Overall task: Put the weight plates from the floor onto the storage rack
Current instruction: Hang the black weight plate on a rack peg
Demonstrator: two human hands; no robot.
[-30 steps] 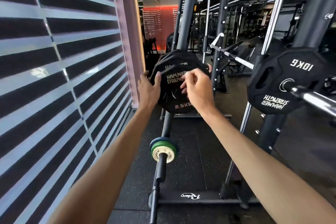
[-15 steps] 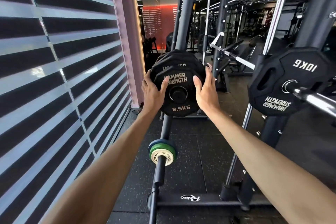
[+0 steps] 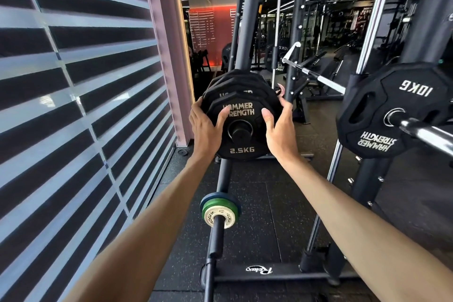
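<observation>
Straight ahead of you, at chest height on the rack [image 3: 250, 19], the 2.5 kg plate [image 3: 241, 152] sits on a black peg [image 3: 239, 131] that pokes through its centre hole. It is the front plate there, upright and facing you, pressed flat against a stack [image 3: 235, 81] of larger black plates on the same peg.

Your left hand [image 3: 206, 127] grasps the plate at its left edge, thumb laid on the face over the lettering, fingers curled round the rim. Your right hand [image 3: 279, 132] grasps the right edge in the same way, thumb on the face, fingers wrapped behind; whether they also touch the stack you cannot tell.

Below, on a lower peg of the rack, hang small plates: a white plate [image 3: 218, 219] in front, a green plate [image 3: 218, 205] behind it and a blue rim behind that.

To your right, well apart from your hands, a 10 kg plate [image 3: 397, 105] rides on a steel bar [image 3: 426, 132], its lettering upside down.

Blinds [image 3: 73, 105] cover the wall on your left, and the floor [image 3: 264, 203] under the rack is dark speckled rubber.
</observation>
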